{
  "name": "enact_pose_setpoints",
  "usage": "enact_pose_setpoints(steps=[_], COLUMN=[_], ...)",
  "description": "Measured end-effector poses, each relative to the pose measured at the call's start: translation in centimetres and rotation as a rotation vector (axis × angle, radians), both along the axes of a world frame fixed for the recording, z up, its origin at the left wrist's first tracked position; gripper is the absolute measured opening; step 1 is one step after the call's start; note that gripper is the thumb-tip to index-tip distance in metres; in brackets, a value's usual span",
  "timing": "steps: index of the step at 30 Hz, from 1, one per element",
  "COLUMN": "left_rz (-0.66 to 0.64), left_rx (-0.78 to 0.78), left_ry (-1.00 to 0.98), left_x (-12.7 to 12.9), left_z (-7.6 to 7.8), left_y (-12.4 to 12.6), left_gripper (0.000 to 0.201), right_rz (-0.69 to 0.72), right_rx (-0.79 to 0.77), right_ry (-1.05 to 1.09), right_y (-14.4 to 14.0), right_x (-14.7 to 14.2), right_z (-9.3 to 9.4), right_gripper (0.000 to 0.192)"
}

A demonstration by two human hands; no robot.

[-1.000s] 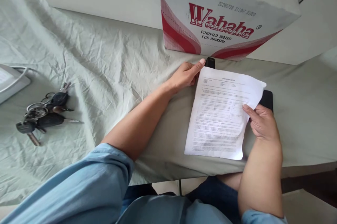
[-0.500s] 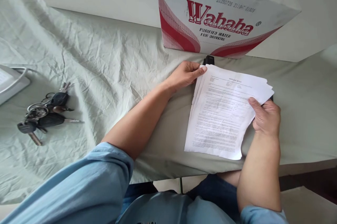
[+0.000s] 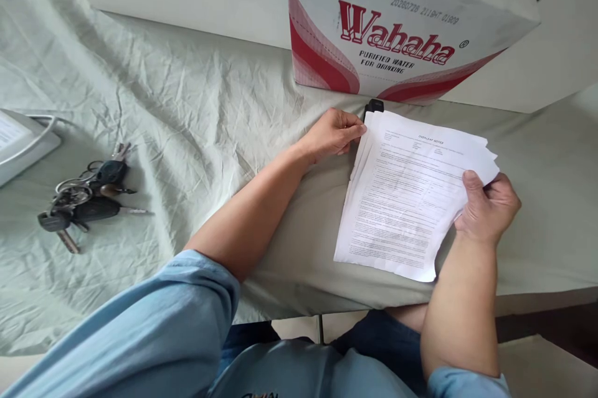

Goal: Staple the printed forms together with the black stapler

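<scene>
A small stack of white printed papers (image 3: pixel 397 199), slightly fanned at the top right and along the left side, is held above the cloth-covered table. My right hand (image 3: pixel 488 208) grips the right edge, thumb on top and fingers beneath. At the upper left edge is my left hand (image 3: pixel 334 133), its thumb and fingers pressed together. Its thumb tip meets the paper's edge; whether a sheet is pinched there I cannot tell. A black object (image 3: pixel 375 105) pokes out from behind the top of the papers, mostly hidden by them.
A white and red Wahaha water carton (image 3: pixel 397 43) stands at the back. On the left, a bunch of keys (image 3: pixel 91 192) lies on the wrinkled green cloth (image 3: pixel 210 86). A white device with a cable (image 3: pixel 28 142) sits at the left edge.
My right hand and the top of the papers have shifted right. My left thumb, earlier over the papers' corner, has slid left to their edge. The whole view has shifted slightly.
</scene>
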State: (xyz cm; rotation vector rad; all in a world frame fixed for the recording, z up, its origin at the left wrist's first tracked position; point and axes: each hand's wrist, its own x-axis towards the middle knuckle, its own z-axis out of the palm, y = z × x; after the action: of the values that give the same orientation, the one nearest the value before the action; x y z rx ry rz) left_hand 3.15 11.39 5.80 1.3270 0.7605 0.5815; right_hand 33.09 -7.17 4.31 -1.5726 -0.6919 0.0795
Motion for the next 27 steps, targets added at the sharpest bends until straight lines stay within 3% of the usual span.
enact_pose_setpoints(steps=[11,20,27], left_rz=[-0.015,-0.027,-0.094], left_rx=[-0.001,0.078,0.100], left_ry=[-0.047,-0.107,-0.102], left_x=[0.0,0.2,-0.1], left_z=[-0.4,-2.3,-2.1], left_y=[0.0,0.6,0.4], left_gripper=[0.041,0.065,0.070], right_rz=[0.019,0.021,-0.015], right_rx=[0.012,0.010,0.063], right_ry=[-0.061,-0.085,-0.106], right_y=[0.2,0.1,0.4], right_x=[-0.3,-0.4,0.0], right_z=[0.2,0.2,0.0], right_gripper=[0.064,0.069,0.067])
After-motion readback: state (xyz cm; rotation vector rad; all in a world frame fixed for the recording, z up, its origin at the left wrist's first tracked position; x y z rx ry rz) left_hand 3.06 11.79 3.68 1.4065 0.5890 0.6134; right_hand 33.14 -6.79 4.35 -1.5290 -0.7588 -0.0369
